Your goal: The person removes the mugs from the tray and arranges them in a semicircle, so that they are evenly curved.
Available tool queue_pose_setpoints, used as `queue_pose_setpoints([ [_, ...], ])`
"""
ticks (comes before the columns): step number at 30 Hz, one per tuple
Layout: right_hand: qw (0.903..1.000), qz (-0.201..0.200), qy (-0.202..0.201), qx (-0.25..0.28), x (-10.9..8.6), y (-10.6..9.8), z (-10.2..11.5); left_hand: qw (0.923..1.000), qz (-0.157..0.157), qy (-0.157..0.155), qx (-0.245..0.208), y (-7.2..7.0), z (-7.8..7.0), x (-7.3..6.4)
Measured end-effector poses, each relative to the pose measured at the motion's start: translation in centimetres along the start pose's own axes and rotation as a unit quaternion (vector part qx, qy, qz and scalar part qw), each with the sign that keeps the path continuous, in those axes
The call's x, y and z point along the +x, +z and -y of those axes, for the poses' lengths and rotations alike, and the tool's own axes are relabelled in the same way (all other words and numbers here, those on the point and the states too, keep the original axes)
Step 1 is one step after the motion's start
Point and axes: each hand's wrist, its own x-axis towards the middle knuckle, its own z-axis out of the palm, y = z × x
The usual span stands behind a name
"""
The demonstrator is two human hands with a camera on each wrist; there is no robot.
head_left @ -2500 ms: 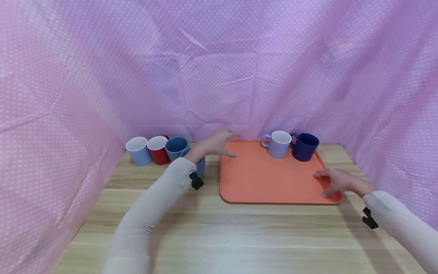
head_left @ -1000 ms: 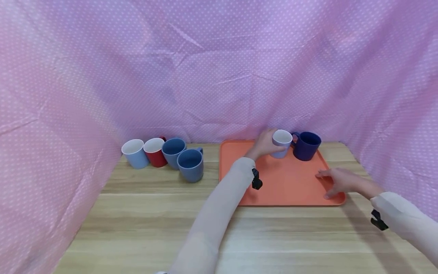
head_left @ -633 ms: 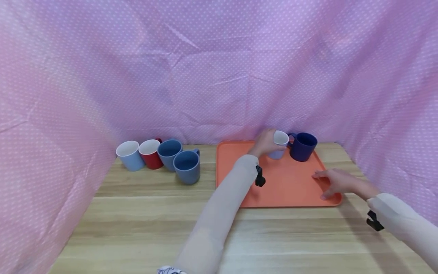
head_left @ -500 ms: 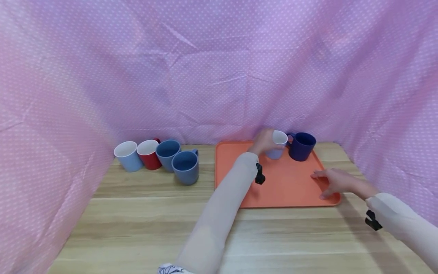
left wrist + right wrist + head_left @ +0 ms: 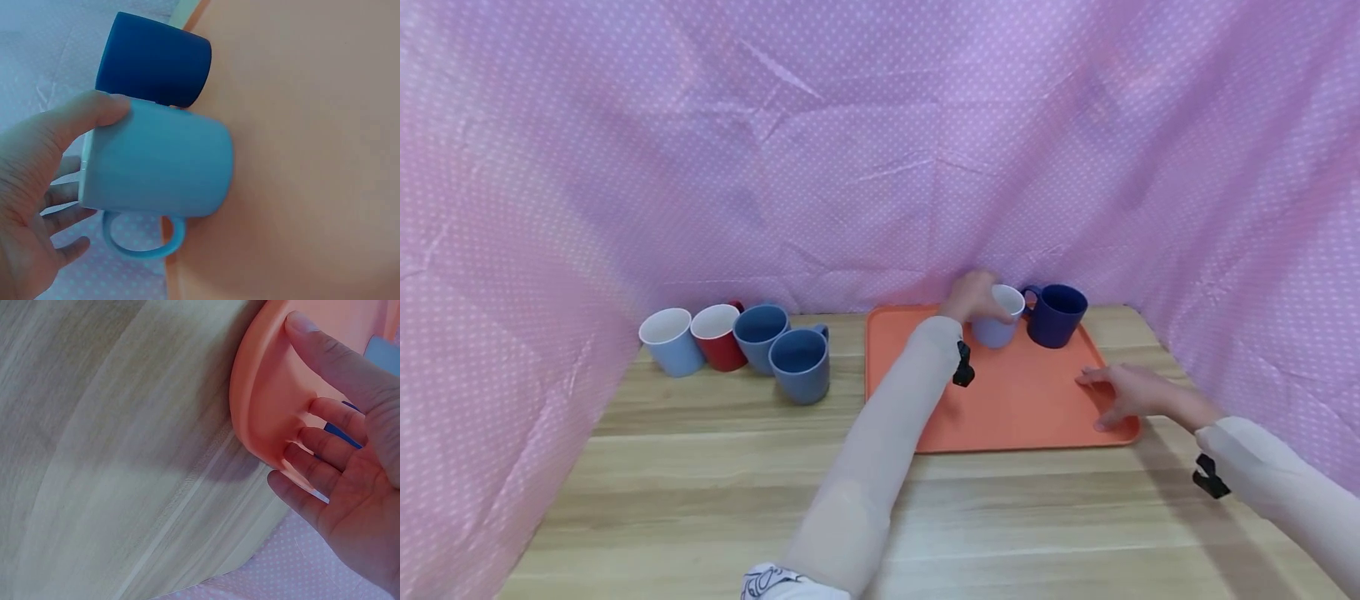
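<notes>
In the head view an orange tray (image 5: 1015, 408) lies on a wooden table with a lavender mug (image 5: 992, 333) and a navy mug (image 5: 1051, 325) standing side by side at its back right. My left hand (image 5: 968, 296), blurred, holds the lavender mug near its rim. The left wrist view has the thumb on the outside of this mug (image 5: 162, 162); the ends of some fingers are hidden behind it, and its handle stays free. With fingers spread, my right hand (image 5: 1127, 392) touches the tray's right end, the thumb near the front corner.
To the tray's left stand a light blue mug (image 5: 677, 354), a red mug (image 5: 725, 352) with a white inside, and two grey-blue mugs, one behind (image 5: 758, 337) and one nearer (image 5: 805, 377). A pink dotted cloth (image 5: 850, 167) hangs close behind and at both sides.
My left hand came from beside the grey-blue mugs to the lavender mug and took hold of its rim. Lately that mug has shifted slightly leftward and nearer. My right hand stays at the tray.
</notes>
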Motion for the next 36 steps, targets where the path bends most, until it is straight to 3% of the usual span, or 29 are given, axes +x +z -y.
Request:
queue_pose_setpoints([
  [3,1.0,-0.003,-0.005,-0.002,0.0,-0.1,0.1,0.9994,0.029,-0.002,-0.019,-0.8,-0.1,-0.6],
  [7,1.0,-0.005,-0.005,-0.006,0.0,-0.1,0.1,0.9939,0.098,-0.018,-0.047,-1.8,-0.5,-1.2],
  [13,1.0,-0.002,0.0,-0.004,-0.1,-0.2,0.2,0.9833,0.181,-0.018,0.01,-3.0,-1.0,-1.9],
  [19,1.0,0.0,0.003,-0.008,0.1,-0.1,0.1,0.9697,0.243,-0.017,0.025,-3.8,-1.5,-3.1],
  [24,1.0,0.0,0.002,-0.005,0.2,0.0,0.1,0.9604,0.265,0.021,0.082,-4.4,-1.8,-4.3],
  [32,1.0,0.003,0.006,-0.003,0.2,0.0,0.1,0.9397,0.275,0.097,0.179,-4.4,-2.3,-6.1],
  [36,1.0,0.005,0.005,0.0,0.3,-0.1,0.1,0.9415,0.253,0.114,0.192,-3.7,-2.1,-6.7],
])
